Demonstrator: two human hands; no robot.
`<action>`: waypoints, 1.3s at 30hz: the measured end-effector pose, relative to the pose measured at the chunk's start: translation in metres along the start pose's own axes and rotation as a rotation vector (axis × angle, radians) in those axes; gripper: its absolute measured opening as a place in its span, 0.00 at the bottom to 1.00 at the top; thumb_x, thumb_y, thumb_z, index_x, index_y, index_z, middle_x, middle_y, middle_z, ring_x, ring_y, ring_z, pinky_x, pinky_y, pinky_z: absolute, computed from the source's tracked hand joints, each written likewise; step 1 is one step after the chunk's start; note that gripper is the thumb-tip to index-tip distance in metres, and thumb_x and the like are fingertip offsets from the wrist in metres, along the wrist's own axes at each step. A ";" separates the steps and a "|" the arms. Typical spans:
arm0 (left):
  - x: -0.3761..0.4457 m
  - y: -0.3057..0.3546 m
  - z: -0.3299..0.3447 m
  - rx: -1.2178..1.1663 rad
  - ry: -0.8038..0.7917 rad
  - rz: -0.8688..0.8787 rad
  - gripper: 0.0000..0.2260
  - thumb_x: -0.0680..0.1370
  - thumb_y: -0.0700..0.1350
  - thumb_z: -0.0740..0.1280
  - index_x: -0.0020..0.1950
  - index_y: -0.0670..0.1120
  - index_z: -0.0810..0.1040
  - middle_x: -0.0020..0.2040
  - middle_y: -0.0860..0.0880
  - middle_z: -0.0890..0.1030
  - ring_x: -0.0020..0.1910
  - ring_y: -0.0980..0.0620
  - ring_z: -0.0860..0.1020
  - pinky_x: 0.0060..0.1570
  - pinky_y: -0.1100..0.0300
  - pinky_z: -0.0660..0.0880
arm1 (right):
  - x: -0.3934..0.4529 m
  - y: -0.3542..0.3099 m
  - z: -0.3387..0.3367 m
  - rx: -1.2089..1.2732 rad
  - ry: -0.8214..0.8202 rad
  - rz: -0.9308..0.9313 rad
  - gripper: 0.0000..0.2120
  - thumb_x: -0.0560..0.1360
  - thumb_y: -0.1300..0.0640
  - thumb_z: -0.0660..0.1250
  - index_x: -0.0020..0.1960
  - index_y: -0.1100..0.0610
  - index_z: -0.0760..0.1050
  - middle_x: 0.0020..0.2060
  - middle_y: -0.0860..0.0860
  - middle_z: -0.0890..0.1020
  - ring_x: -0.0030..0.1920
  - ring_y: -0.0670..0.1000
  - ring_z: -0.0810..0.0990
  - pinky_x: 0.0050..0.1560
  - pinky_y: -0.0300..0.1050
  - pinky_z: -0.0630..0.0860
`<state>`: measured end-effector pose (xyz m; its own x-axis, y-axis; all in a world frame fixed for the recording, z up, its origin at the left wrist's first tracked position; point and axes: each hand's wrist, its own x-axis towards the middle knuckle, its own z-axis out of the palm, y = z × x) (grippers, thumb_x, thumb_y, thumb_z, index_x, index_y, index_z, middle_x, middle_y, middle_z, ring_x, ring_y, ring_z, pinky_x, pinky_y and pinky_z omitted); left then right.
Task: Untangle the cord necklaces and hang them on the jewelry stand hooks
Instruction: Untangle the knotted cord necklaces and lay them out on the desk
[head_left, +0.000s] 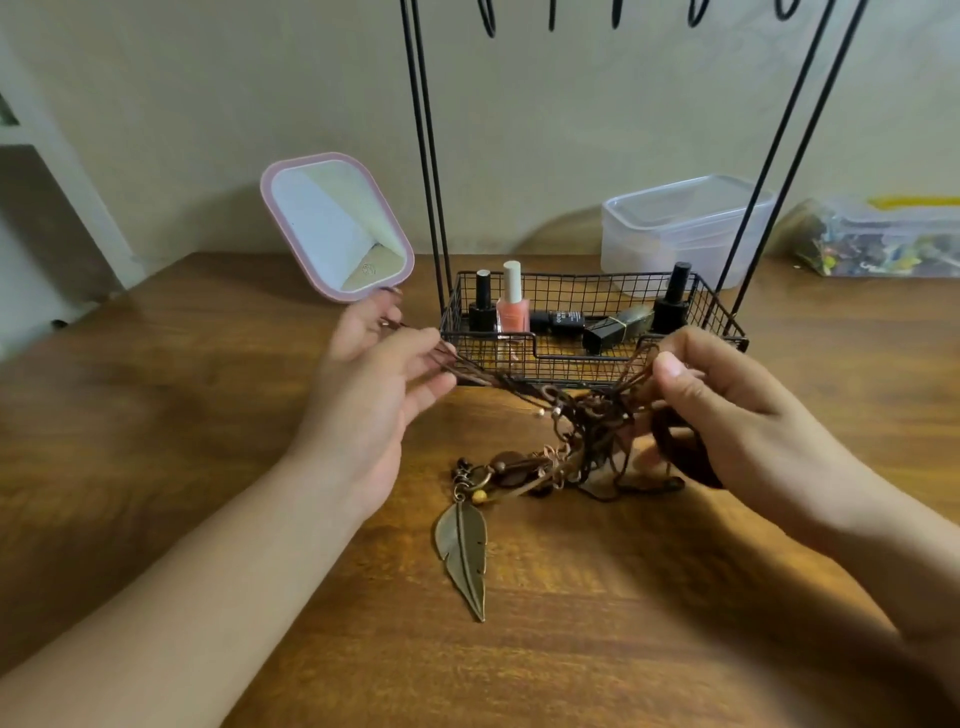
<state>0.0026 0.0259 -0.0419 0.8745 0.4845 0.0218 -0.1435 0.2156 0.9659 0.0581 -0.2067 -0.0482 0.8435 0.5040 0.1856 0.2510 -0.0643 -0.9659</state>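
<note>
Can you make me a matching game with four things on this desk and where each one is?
Things:
1. mirror
2. leaf charm
3. pink polish
4. clear box

Places:
A. standing in the wire basket
B. flat on the table, under the tangled cords
C. behind the basket, at the right
D. left of the stand

Pairs: 1-D, 2-B, 3-A, 4-C

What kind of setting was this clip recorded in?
Probably a home dressing table: a pink-framed mirror stands on the wooden table, beside a wire jewelry stand whose basket holds nail polish bottles.
</note>
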 end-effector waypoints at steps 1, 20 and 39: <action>0.000 -0.001 0.000 0.091 -0.066 -0.052 0.14 0.80 0.40 0.66 0.65 0.49 0.74 0.61 0.47 0.77 0.57 0.47 0.80 0.52 0.52 0.81 | -0.001 0.000 0.002 0.064 0.020 0.060 0.11 0.76 0.46 0.60 0.43 0.51 0.74 0.38 0.51 0.79 0.37 0.51 0.83 0.39 0.52 0.82; -0.035 -0.022 0.016 0.866 -0.457 0.603 0.04 0.78 0.50 0.69 0.45 0.51 0.80 0.37 0.57 0.79 0.41 0.55 0.79 0.36 0.64 0.75 | 0.001 -0.003 0.009 0.776 0.113 0.445 0.18 0.83 0.48 0.55 0.62 0.60 0.73 0.50 0.62 0.85 0.48 0.61 0.86 0.40 0.57 0.83; -0.028 -0.020 0.011 0.804 -0.659 0.494 0.08 0.81 0.40 0.66 0.48 0.50 0.83 0.39 0.58 0.81 0.42 0.55 0.80 0.40 0.66 0.75 | 0.000 -0.006 0.012 0.834 0.122 0.393 0.13 0.82 0.48 0.56 0.49 0.56 0.73 0.34 0.53 0.77 0.31 0.52 0.78 0.41 0.53 0.80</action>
<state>-0.0137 -0.0014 -0.0585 0.9117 -0.2225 0.3453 -0.4077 -0.5927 0.6946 0.0509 -0.1961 -0.0450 0.8517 0.4800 -0.2102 -0.4456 0.4525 -0.7724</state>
